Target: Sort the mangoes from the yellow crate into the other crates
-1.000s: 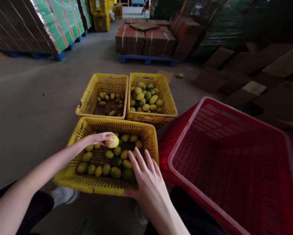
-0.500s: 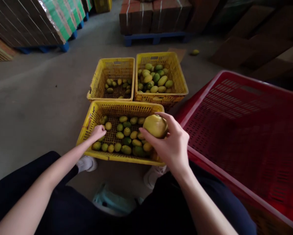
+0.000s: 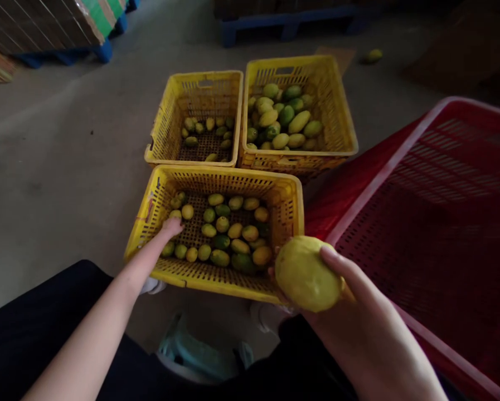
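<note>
In my right hand (image 3: 337, 301) is a large-looking oval yellow-green fruit (image 3: 308, 274), held close to the camera with the thumb on top and fingers curled around its far side. It is beside the right front corner of the front yellow crate (image 3: 233, 289). My left hand (image 3: 173, 225) reaches into the left side of that crate, fingers curled in; what they hold, if anything, is hidden. Just beyond it lie a yellow fruit (image 3: 187, 211) and a few others. Several yellow and green fruits (image 3: 235, 230) are spread over the crate's bottom.
Behind stand two more yellow crates, the left one (image 3: 160, 125) with some fruit, the right one (image 3: 345, 111) fuller. A big red crate (image 3: 370, 195) is at my right. Blue pallets (image 3: 289, 25), a loose fruit (image 3: 374, 55) and a teal stool (image 3: 195, 348) are on the floor.
My right hand has moved down, right and closer with the fruit, turning so that the fruit faces the camera. My left hand remains at the crate's left side. The view has tilted down.
</note>
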Motion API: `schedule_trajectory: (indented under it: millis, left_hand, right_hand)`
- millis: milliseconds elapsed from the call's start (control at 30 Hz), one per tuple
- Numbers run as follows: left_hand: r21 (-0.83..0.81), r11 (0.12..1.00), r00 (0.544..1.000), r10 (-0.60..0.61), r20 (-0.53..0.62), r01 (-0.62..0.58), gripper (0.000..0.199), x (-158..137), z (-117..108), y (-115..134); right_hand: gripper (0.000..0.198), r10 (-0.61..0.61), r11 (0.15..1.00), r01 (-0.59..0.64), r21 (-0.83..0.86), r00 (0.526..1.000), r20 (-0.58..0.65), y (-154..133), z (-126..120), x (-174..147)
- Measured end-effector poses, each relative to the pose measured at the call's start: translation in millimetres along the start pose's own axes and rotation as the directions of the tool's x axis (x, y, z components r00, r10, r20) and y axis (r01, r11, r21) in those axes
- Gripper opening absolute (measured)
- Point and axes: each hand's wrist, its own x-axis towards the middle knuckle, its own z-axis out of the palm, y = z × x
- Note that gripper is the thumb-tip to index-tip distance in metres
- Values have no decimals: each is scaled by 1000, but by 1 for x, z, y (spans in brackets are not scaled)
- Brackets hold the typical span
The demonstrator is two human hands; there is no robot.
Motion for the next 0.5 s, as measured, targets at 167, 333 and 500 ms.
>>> schedule_trajectory:
  millis: [167,333,500]
  left_hand:
    - [52,999,989,7,-151,0,50,44,-20,27]
    - [-54,994,989,-96,-110,90,42,68,-30,34]
    - [-377,922,996,-71,53,86,21,51,-48,34]
  right_hand:
    - [43,97,993,-97,-62,995,-3,-4,-6,-3]
    - [39,192,981,-193,1,977,-87,-10,-8,6]
    - [40,64,997,-69,-41,991,-120,-7,1,12]
